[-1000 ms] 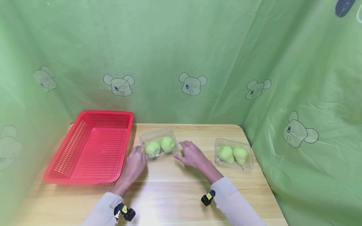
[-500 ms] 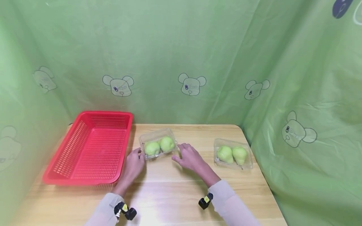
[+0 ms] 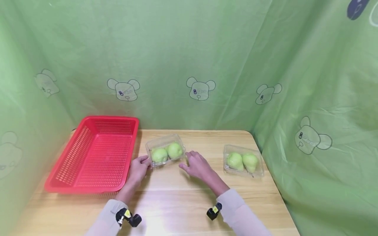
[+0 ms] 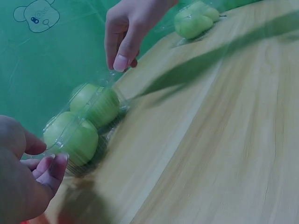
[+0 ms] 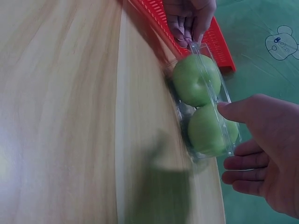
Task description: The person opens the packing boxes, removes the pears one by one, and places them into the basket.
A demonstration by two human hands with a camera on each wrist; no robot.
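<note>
A green curtain (image 3: 165,49) backs the wooden counter (image 3: 183,193). There, the left grip (image 3: 139,168) pinches a clear fruit box (image 3: 160,142) by its left corner; the right grip (image 3: 198,165), loosely spread, is at its right end.

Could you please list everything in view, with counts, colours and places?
Table: 1, light wood, lower in the head view
Backdrop: 1, green with animal-head prints, behind and beside the table
Basket: 1, red, left side of the table
Middle container: 1, clear, right of the basket
Middle fruits: 2, green, inside the middle container
Right container: 1, clear, near the table's right edge
Right fruits: 2, green, inside the right container
Wrist cameras: 2, black and yellow, one per wrist
Sleeves: 2, pale grey, both forearms
Left hand: 1, bare, pinching the middle container's left end
Right hand: 1, bare, near that container's right end
</note>
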